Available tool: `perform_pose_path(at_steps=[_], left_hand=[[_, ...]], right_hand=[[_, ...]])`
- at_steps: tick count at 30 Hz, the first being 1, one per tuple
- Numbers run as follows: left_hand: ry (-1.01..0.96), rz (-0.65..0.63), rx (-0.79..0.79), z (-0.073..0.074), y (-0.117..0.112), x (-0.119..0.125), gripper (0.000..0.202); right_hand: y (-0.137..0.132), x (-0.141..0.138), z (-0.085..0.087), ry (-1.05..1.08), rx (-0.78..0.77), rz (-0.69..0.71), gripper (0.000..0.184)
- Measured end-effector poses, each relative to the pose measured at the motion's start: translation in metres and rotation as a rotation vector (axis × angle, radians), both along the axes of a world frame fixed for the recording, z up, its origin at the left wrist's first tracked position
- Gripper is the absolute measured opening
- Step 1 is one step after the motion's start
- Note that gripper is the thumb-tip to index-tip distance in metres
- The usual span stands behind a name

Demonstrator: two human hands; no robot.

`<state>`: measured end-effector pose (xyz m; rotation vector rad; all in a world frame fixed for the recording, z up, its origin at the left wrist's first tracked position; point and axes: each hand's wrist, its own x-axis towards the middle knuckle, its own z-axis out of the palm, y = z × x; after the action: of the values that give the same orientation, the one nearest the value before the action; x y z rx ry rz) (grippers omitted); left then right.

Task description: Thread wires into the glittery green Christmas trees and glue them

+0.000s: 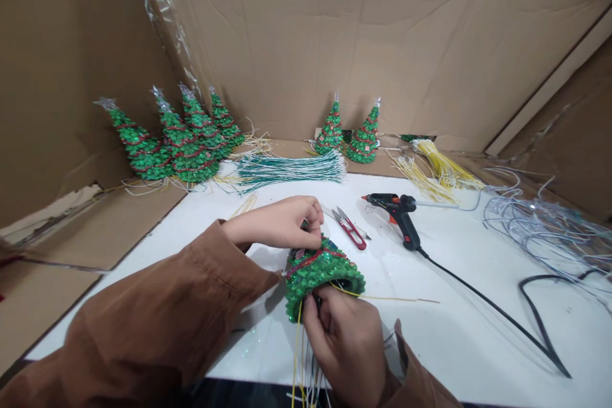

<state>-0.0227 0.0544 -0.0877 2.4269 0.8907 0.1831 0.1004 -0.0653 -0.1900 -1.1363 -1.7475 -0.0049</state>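
Observation:
A small green Christmas tree ornament [325,271] with red garland lies tilted in front of me, its hollow base turned my way. My left hand [291,223] is closed about its upper end, which the fingers mostly hide. At the base opening is my right hand [347,335], thumb and fingers pinched together partly inside the hollow; what they hold is hidden. Yellow, white and green wires [297,357] hang from the opening toward the table's front edge. One yellow wire [392,298] sticks out to the right.
Beyond the ornament lie red-handled thread snips [351,229] and a black glue gun [399,213], its cord running right. Several finished trees [191,134] stand back left, two trees [363,137] back centre. Bundles of green wires [291,167], yellow wires [447,166] and tangled clear-star wires [545,217] lie around.

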Motion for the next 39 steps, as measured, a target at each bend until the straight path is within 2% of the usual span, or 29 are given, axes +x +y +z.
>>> perform_pose_path(at_steps=[24,32,36,39], left_hand=[[-0.015,-0.081,-0.059,-0.001,0.001,-0.002,0.013],[-0.066,-0.056,-0.149,0.002,-0.002,-0.002,0.012],[-0.151,0.009,-0.226,0.001,0.003,-0.008,0.017],[-0.235,0.054,-0.199,-0.002,0.009,-0.013,0.021]], right_hand=[[0.0,0.0,0.0,-0.001,0.028,-0.005,0.025],[-0.001,0.0,0.001,-0.015,0.023,-0.022,0.026],[-0.001,0.0,0.0,-0.007,0.021,-0.025,0.027],[-0.001,0.0,0.0,-0.006,0.006,-0.025,0.027]])
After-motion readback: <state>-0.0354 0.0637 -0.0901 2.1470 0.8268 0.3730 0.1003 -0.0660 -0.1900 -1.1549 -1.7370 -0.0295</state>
